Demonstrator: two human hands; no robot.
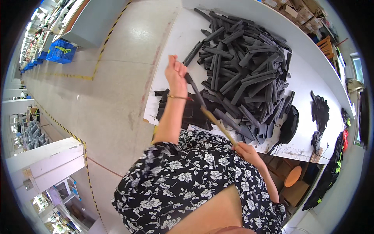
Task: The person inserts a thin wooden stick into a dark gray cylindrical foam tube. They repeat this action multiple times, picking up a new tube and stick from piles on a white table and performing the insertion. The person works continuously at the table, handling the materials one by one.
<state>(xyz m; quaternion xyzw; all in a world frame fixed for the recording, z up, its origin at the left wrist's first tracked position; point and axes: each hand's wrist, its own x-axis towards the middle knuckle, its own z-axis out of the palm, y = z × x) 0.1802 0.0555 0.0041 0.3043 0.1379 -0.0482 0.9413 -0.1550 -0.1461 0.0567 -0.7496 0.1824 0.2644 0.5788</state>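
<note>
My left hand point(176, 76) is raised at the near left edge of the table, its fingers curled closed at the upper end of a dark grey fabric tube point(197, 94). A pale wooden stick point(219, 124) runs from the tube's lower end down to my right hand point(246, 151), whose fingers are wrapped around it close to my body. Tube and stick slant together in one line; how far the stick reaches inside is hidden. Beyond them, a large heap of similar dark tubes point(253, 66) covers much of the white table point(171, 43).
Flatter dark pieces point(183, 113) lie at the table's near left. To the right are a black pouch point(289, 124) and a small dark fabric pile point(320, 111). A raised white panel point(304, 50) borders the far side. An orange round stool point(293, 176) stands below the table.
</note>
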